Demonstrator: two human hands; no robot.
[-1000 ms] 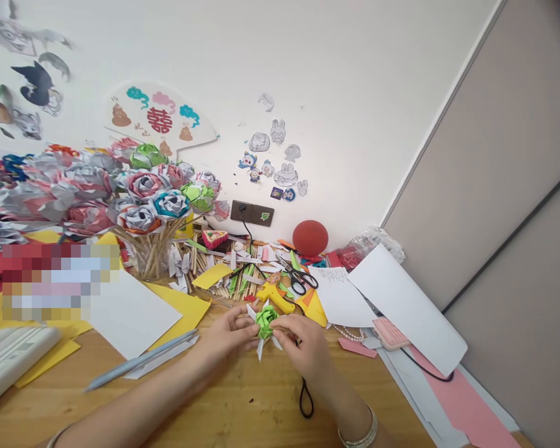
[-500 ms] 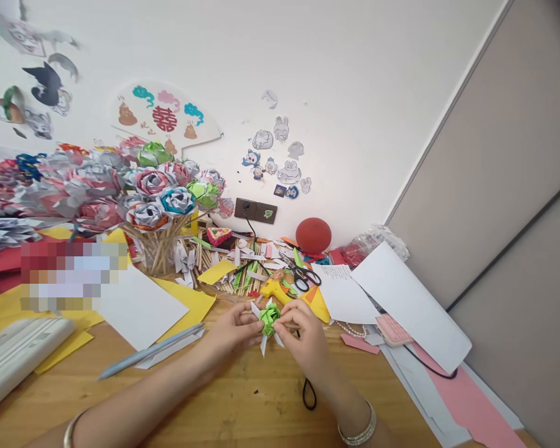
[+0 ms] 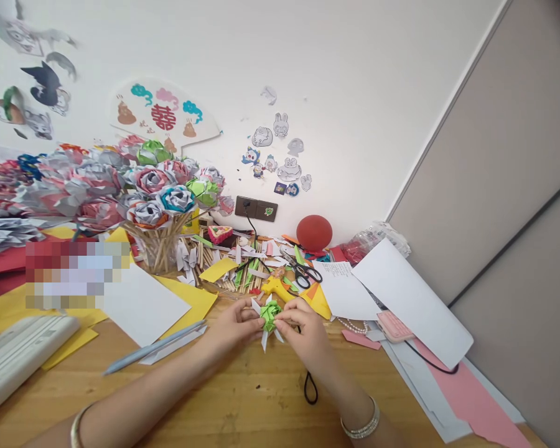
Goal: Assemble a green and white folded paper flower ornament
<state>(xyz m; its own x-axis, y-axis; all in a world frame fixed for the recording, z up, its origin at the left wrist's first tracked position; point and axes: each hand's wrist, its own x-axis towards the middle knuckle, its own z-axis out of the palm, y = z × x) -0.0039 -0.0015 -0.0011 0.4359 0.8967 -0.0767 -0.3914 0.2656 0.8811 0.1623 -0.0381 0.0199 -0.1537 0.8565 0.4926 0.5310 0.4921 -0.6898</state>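
Just above the wooden table, a small folded paper flower (image 3: 269, 314) with green petals and white pointed tips sticking out is between my hands. My left hand (image 3: 239, 322) grips it from the left side, fingers curled round its edge and partly hidden behind it. At its right side, my right hand (image 3: 305, 330) pinches the green petals between thumb and forefinger. Whether a thin stick is also in the right fingers I cannot make out. Right behind the flower lies a yellow glue gun (image 3: 276, 287), with black-handled scissors (image 3: 303, 274) beyond it.
A clear container (image 3: 156, 252) of paper flowers on sticks stands at the left. Sticks and paper scraps (image 3: 236, 267) cover the back. A blue pen (image 3: 154, 348), white paper (image 3: 144, 305) and a pale device (image 3: 23, 354) lie left; a pink device (image 3: 394, 326) lies right.
The view has shifted slightly. My right fingers have moved a little at the petals, and the flower stays in both hands at nearly the same spot.
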